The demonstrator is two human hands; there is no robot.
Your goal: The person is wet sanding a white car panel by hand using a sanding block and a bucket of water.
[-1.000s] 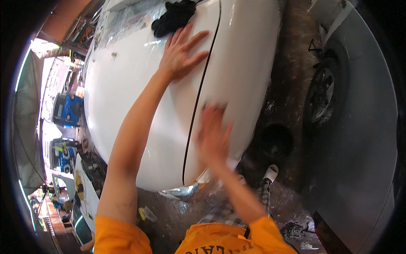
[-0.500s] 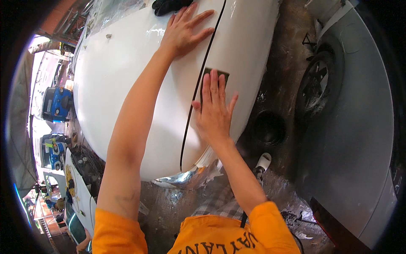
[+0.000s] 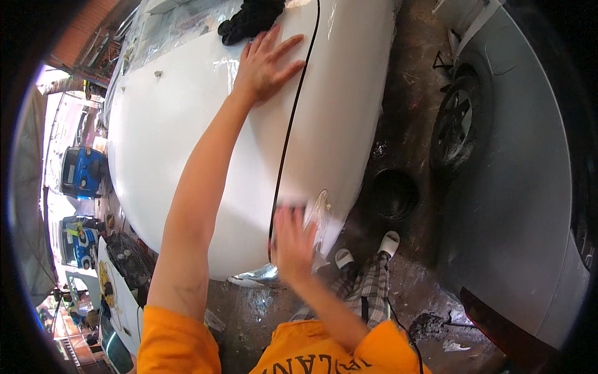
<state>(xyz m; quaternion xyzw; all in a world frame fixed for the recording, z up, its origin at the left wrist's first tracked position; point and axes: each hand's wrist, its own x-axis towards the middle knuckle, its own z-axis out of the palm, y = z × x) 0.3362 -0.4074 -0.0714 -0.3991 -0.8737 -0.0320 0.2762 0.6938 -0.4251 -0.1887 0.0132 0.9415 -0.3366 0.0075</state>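
My left hand (image 3: pixel 261 73) lies flat on the white car hood (image 3: pixel 165 168) with its fingers spread, close to the dark seam between hood and fender (image 3: pixel 330 118). A crumpled black cloth (image 3: pixel 250 20) rests just beyond its fingertips. Down by the front end of the fender, my right hand (image 3: pixel 293 240) is smeared by motion. A dark, flat sanding pad is under its fingers, pressed to the white paint; only a blurred dark edge of it shows now. Beside that hand is the headlight area (image 3: pixel 322 215), covered in clear film.
To the right stands a grey car body (image 3: pixel 517 181) with a dark wheel (image 3: pixel 459 121). A black bucket (image 3: pixel 393 194) sits on the wet floor between the cars. My sandalled feet are below the fender. Blue machines (image 3: pixel 82 171) stand at the far left.
My right hand has slid with the pad along the fender toward me, down to its front end. My left hand stays on the hood. The view has shifted slightly, showing more of the black cloth.
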